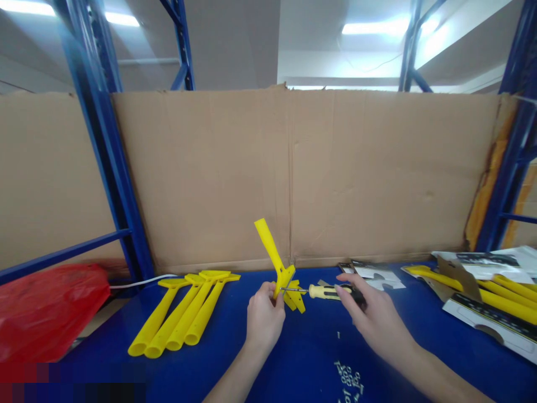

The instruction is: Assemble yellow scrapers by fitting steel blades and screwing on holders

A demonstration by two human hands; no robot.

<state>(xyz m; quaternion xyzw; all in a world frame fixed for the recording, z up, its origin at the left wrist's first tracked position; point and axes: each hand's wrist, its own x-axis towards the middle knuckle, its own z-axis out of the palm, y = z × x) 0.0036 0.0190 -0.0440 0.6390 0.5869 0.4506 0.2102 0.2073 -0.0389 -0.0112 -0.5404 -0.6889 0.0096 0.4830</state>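
Note:
My left hand (265, 318) is closed around the forked end of a yellow plastic piece with a tubular handle (269, 246), whose handle tilts up and to the left. In my right hand (375, 313) is a screwdriver (325, 292) with a pale yellow and black handle, gripped by the fingers. Its shaft points left and its tip meets the forked end near my left fingertips; whether a screw sits there is too small to tell. Small metal screws and nuts (350, 380) lie on the blue tabletop (302, 358) in front of my hands.
Several yellow tubular pieces (201, 313) lie side by side at the left, near a red plastic bag (54, 313). Opened packaging (490, 330) with more yellow pieces lies at the right. A cardboard panel (201, 179) stands behind, between blue rack posts (113, 173).

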